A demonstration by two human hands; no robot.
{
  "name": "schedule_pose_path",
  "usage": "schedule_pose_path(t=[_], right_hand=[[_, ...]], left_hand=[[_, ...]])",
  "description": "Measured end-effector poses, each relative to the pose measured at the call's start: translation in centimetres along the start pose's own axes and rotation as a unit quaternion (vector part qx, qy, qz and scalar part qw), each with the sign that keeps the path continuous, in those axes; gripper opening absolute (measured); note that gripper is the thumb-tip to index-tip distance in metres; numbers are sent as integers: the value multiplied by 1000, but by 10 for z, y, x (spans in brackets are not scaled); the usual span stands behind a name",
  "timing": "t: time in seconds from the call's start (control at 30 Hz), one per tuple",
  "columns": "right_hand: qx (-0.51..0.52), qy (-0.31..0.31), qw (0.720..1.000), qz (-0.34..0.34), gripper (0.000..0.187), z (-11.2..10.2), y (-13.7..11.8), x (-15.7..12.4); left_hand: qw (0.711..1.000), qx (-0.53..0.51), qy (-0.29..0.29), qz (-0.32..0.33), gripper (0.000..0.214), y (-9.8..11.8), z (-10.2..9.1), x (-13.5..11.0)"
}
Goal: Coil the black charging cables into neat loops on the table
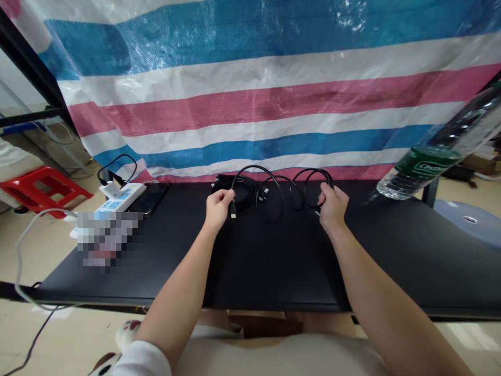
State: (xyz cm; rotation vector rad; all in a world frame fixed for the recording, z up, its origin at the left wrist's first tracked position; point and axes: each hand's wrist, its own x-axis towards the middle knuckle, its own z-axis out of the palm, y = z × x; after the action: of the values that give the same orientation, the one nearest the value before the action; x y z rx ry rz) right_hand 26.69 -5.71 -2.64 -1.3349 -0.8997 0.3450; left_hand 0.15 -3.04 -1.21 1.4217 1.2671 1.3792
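Note:
A black USB cable point(282, 194) runs in loose loops between my two hands, above the black table. My left hand point(218, 208) pinches it close to one end, and a metal-tipped USB plug point(234, 211) hangs below the fingertips. Closed in a fist, my right hand point(333, 203) grips gathered coils of the same cable; a small metal tip point(317, 212) shows beside its fingers. Just behind my left hand lies a coiled bundle of black cable point(245, 189), with light-coloured connector ends point(265, 192) at its right. The palm side of my right hand is hidden.
A water bottle point(420, 163) stands at the right rear of the table point(270, 266). On the left are a white power strip point(127, 196) with plugs, a dark phone point(154, 198) and a blurred-out patch. A striped plastic sheet point(254, 109) hangs behind; a red stool point(50, 190) stands left.

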Motion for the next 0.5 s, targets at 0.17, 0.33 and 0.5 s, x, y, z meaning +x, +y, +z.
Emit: schedule_pose_path(t=[0.17,0.33,0.5], right_hand=[[-98,-42,992,-70,46,5,2,-9],[-82,-51,995,-6,43,9,1,-7],[32,-63,995,68,56,10,-1,-1]], left_hand=[[996,31,-87,-19,36,-1,14,-8],[993,78,-79,-37,35,-4,16,-8],[991,119,-18,-64,36,-7,16,-8]])
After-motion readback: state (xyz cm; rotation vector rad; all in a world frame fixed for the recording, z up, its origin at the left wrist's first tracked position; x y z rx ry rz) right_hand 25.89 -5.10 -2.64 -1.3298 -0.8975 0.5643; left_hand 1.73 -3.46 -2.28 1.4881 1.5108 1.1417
